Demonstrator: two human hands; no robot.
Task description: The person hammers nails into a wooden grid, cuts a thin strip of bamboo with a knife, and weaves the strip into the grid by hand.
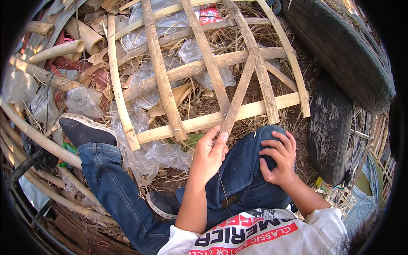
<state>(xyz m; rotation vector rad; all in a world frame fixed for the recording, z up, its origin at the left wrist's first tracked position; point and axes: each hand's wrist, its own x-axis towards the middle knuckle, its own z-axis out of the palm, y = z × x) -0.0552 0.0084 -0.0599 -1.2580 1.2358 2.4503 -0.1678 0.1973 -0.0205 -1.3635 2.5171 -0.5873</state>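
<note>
My left hand (pixel 212 151) pinches the near end of a bamboo slat (pixel 241 92) between thumb and fingers. This slat slants away to the right, over the near crosspiece, up to another slat of the frame. The bamboo frame (pixel 178 132), a lattice of split slats, lies in front of me; small nails show at some crossings. Resting on my raised right knee (pixel 250 170), my right hand (pixel 278 159) has its fingers spread and holds nothing. A thin dark wire or cord (pixel 222 187) hangs below my left hand; where it starts is hidden.
Old black tyres (pixel 344 51) lean at the right. Cut bamboo poles (pixel 59 51) lie at the left, and long bamboo lengths (pixel 46 138) run past my shoe (pixel 89 129). Clear plastic bags (pixel 140 163), dry leaves and straw litter the ground under and around the frame.
</note>
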